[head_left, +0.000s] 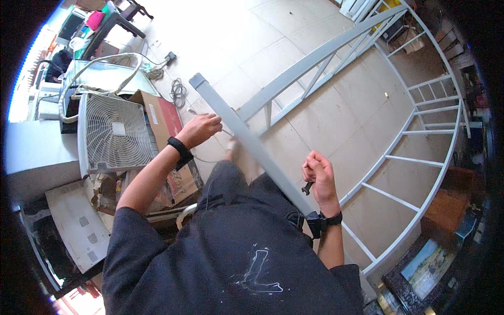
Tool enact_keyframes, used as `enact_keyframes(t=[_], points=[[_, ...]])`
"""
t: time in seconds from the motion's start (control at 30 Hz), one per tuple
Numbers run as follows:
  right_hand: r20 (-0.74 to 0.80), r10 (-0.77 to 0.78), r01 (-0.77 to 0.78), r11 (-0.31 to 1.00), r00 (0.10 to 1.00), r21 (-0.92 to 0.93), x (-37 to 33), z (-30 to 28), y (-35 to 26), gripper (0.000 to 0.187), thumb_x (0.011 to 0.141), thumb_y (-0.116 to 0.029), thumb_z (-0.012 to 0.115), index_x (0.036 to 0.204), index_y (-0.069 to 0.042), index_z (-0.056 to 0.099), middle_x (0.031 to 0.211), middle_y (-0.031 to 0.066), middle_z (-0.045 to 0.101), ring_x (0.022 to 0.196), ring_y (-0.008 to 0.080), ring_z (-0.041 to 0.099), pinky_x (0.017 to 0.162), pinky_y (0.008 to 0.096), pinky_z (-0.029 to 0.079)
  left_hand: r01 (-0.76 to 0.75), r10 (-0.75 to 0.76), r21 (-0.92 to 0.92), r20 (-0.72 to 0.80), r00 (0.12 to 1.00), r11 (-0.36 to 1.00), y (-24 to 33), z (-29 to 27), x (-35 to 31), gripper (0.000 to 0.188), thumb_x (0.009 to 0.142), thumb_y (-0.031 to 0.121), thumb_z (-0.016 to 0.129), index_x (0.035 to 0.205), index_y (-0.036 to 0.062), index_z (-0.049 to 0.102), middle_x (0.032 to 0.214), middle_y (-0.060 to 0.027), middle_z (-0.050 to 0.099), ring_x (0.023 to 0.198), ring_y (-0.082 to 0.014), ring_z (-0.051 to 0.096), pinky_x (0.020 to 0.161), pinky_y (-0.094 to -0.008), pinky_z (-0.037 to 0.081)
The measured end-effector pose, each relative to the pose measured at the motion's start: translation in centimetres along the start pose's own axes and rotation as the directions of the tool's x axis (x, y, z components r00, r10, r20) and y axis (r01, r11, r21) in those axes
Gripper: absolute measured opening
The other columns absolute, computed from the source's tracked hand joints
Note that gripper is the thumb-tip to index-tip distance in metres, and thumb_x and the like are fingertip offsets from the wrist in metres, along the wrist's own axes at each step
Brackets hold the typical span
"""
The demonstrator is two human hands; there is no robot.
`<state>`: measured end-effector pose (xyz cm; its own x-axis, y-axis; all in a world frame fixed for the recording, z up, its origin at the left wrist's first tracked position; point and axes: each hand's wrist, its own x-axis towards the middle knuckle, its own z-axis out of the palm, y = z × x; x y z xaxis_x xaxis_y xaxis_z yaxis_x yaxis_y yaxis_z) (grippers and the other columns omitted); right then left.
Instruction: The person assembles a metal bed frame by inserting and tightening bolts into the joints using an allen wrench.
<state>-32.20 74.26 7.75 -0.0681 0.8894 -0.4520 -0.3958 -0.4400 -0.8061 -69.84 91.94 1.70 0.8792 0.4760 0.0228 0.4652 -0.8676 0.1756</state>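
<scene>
"What's the biggest thing here?"

"The frame (286, 81), pale grey metal, sprawled over the floor (336, 126) from twelve o'clock round to four. A fan unit (114, 130) sits at nine, with a box (170, 113) beside it."

"And the post (248, 140)?"

"It slants over the person's lap, far end up at eleven, near end at five. The frame's long beam meets it near its upper part; I can't tell whether they're fastened. If that joint is loose, a shove on the post could twist it or slide it off the thighs."

"Where are the hands?"

"The left hand (202, 130) is at ten, fingers pinched on what looks like a thin rod (228, 133) reaching towards the post. The right hand (318, 176) is near four, fingers curled tight round a dark wrench (307, 188), its head poking out below."

"So what worries you?"

"Mostly the rod: held by the tips alone, it could slip or lose its seat if turned at a slant. The wrench is off the post, so if there's a nut behind, it could spin freely. And with both hands on tools, none steadies the post."
</scene>
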Motion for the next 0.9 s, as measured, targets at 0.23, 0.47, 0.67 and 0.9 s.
enact_keyframes(t=[0.23, 0.47, 0.67, 0.9], points=[[-0.237, -0.058, 0.083, 0.992, 0.970, 0.094, 0.5, 2.1, 1.6, 0.023, 0.103, -0.021, 0.055, 0.083, -0.009, 0.052, 0.063, -0.0076, 0.032, 0.055, 0.0039, 0.026, 0.051, 0.0243, 0.021, -0.175, 0.174, -0.172, -0.020, 0.985, 0.970, -3.5, 0.3, 1.4, 0.012, 0.090, 0.012, 0.068, 0.088, 0.0050, 0.059, 0.088, -0.0077, 0.052, 0.080, -0.0252, 0.057, 0.072, -0.0389, 0.049], [-0.316, 0.027, 0.026, 0.986, 0.948, 0.162, 2.5, 7.6, 2.5, 0.022, 0.103, -0.020, 0.054, 0.085, -0.008, 0.053, 0.063, -0.0083, 0.032, 0.055, 0.0038, 0.026, 0.051, 0.0245, 0.022, -0.397, 0.383, -0.105, -0.131, 0.914, 0.912, -5.9, 0.9, 2.5, 0.017, 0.074, 0.011, 0.068, 0.088, 0.0042, 0.062, 0.088, -0.0058, 0.052, 0.080, -0.0232, 0.057, 0.069, -0.0371, 0.048], [-0.338, 0.019, 0.049, 0.981, 0.941, 0.190, 3.9, 11.4, 2.3, 0.021, 0.103, -0.019, 0.055, 0.085, -0.007, 0.053, 0.063, -0.0083, 0.033, 0.055, 0.0036, 0.027, 0.051, 0.0239, 0.023, -0.381, 0.361, -0.189, -0.131, 0.923, 0.905, -5.7, 2.2, 1.4, 0.014, 0.074, 0.013, 0.066, 0.085, 0.0059, 0.060, 0.088, -0.0072, 0.051, 0.080, -0.0233, 0.057, 0.066, -0.0369, 0.049], [-0.380, 0.010, 0.069, 0.979, 0.925, 0.192, 4.5, 11.8, 2.8, 0.023, 0.103, -0.019, 0.055, 0.083, -0.008, 0.052, 0.063, -0.0082, 0.033, 0.055, 0.0039, 0.027, 0.051, 0.0246, 0.022, -0.382, 0.365, -0.174, -0.124, 0.923, 0.908, -5.3, 2.4, 1.9, 0.013, 0.075, 0.016, 0.065, 0.082, 0.0065, 0.060, 0.088, -0.0065, 0.053, 0.081, -0.0228, 0.059, 0.064, -0.0369, 0.050]])
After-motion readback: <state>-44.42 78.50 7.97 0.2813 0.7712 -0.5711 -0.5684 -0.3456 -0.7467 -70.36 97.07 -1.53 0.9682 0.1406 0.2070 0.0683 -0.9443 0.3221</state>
